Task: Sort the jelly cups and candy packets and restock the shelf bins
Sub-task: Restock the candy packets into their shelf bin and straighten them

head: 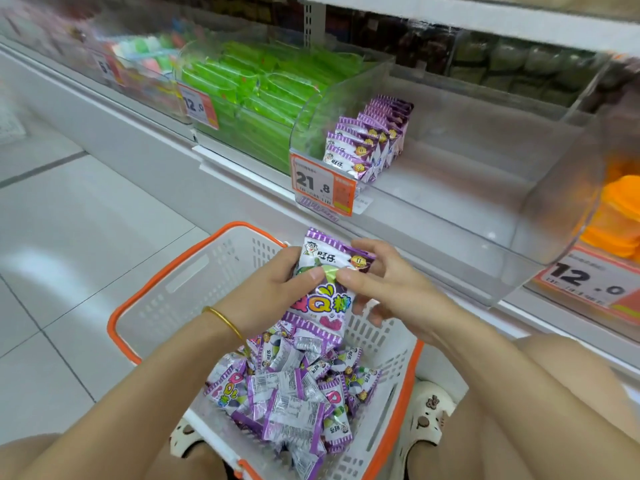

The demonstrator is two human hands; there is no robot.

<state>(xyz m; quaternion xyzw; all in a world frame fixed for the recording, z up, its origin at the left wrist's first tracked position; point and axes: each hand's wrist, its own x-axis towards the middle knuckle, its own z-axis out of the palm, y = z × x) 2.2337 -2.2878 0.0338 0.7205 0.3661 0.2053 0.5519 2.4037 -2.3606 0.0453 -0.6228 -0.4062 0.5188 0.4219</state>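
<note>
Shop aisle, pale tiled floor (86, 220); one shelf tier with four clear bins.

- Purple bin (450, 202): one upright packet row (370, 140) at its left end, count unclear. The rest of the bin, to the right, is open.
- Basket (194, 258), one, white with an orange rim, near centre: loose packet heap (294, 393), uncounted.
- Left hand (273, 289) and right hand (381, 282): both grasp the held stack (325, 282) above the basket's far rim.
- Far-left bin (138, 64): blurred.
- Orange bin (620, 216): cut off at the right.

Basket (194, 271) sits in front of the shelf (221, 161).
Loose packets (294, 393) lie in the basket; held packets (325, 289) are above them, between left hand (273, 289) and right hand (384, 285). Middle bin (485, 202) has a packet row (370, 140) at its left end and a price tag (323, 185) on its front-left corner; left bin (249, 95) and right bin (620, 209) flank it.
</note>
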